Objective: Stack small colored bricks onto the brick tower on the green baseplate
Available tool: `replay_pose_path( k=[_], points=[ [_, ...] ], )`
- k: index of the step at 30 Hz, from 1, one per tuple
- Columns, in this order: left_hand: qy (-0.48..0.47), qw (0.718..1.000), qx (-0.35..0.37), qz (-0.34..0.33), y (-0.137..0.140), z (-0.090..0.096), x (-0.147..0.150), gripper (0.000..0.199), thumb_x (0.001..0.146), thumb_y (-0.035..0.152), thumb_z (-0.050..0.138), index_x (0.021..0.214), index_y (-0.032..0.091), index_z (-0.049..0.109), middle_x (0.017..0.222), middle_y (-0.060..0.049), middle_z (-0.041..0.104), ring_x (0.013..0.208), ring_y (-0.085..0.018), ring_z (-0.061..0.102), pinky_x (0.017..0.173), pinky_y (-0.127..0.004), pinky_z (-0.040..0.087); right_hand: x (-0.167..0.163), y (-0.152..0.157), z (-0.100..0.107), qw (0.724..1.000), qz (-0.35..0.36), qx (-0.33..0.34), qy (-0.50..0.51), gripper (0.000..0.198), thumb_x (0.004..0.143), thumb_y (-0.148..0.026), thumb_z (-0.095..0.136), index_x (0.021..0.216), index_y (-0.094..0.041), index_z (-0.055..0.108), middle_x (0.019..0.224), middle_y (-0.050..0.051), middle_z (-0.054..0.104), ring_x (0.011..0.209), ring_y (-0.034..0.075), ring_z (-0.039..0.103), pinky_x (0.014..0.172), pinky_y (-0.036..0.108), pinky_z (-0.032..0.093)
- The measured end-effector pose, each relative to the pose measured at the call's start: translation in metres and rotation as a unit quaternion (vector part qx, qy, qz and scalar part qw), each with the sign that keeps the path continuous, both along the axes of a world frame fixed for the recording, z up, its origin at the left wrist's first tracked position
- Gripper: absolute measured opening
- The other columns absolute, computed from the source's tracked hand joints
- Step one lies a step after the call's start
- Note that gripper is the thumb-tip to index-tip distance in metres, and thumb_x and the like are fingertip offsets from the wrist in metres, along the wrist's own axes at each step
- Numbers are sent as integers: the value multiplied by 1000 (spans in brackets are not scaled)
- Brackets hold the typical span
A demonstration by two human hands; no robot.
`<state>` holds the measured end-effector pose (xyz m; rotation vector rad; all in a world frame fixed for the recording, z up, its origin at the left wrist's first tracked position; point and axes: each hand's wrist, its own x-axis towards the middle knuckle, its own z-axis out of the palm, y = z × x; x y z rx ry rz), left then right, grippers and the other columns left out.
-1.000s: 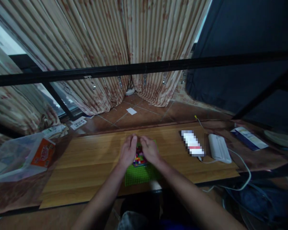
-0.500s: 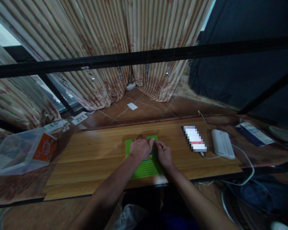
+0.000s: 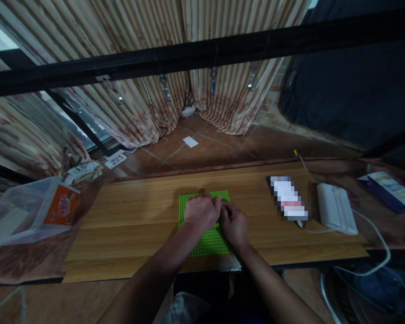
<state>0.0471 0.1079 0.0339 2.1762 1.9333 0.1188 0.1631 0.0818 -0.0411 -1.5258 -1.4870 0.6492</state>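
A green studded baseplate (image 3: 209, 245) lies on the wooden board, partly covered by my hands. My left hand (image 3: 202, 210) is over its upper middle, fingers curled down and thumb pointing toward the right hand. Beside it, at the plate's right edge, my right hand (image 3: 234, 224) is closed with its fingertips pinched together. The two hands meet at thumb and fingertips. Whatever they grip is hidden or too small to name. A bit of blue (image 3: 217, 221) on the plate shows between the hands.
A phone (image 3: 289, 198) with a blurred screen and a white power bank (image 3: 336, 208) with a cable lie to the right. A clear plastic box (image 3: 27, 211) with an orange label stands left. A black bar (image 3: 175, 57) crosses in front of the curtains (image 3: 148, 27).
The view has shifted slightly, so the phone and white device appear farther right. My hands are closer together, and they now cover more of the coloured pieces on the plate.
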Motion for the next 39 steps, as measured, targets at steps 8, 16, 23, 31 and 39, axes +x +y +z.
replay_pose_path(
  k=[8, 16, 23, 31, 39],
  points=[
    [9, 1000, 19, -4, 0, 2, -1, 67, 91, 57, 17, 92, 12, 67, 82, -18, 70, 81, -30, 68, 72, -41, 51, 3, 2, 0, 998, 0, -11, 60, 34, 88, -40, 42, 92, -18, 68, 90, 8, 70, 81, 22, 64, 75, 32, 47],
    [-100, 993, 69, -12, -4, 13, -11, 62, 91, 58, 22, 113, 16, 61, 105, -16, 68, 98, -28, 64, 89, -39, 45, 12, 5, 0, 985, 32, -54, 163, 37, 80, -50, 55, 88, -17, 70, 88, 8, 73, 82, 26, 65, 78, 37, 49],
    [-327, 936, 70, 111, -9, 9, -50, 52, 94, 50, 21, 114, 21, 59, 116, -9, 66, 114, -21, 58, 98, -33, 41, -12, 2, 9, 970, -5, -63, 236, 42, 82, -54, 53, 103, -20, 67, 105, 8, 70, 97, 24, 64, 87, 38, 49],
    [-472, 856, 48, 204, -29, -43, -31, 47, 91, 42, 38, 130, 16, 46, 134, -12, 54, 122, -19, 52, 102, -35, 41, -46, 5, 7, 976, -8, -70, 207, 52, 86, -54, 44, 123, -19, 56, 126, 11, 59, 115, 23, 55, 98, 39, 42],
    [-492, 844, 72, 201, -29, -54, -25, 43, 89, 36, 46, 127, 17, 47, 127, -10, 57, 114, -18, 56, 101, -34, 41, -50, 0, 12, 983, -1, -45, 180, 48, 89, -49, 40, 124, -19, 54, 122, 11, 61, 110, 22, 57, 94, 39, 43]
  ],
)
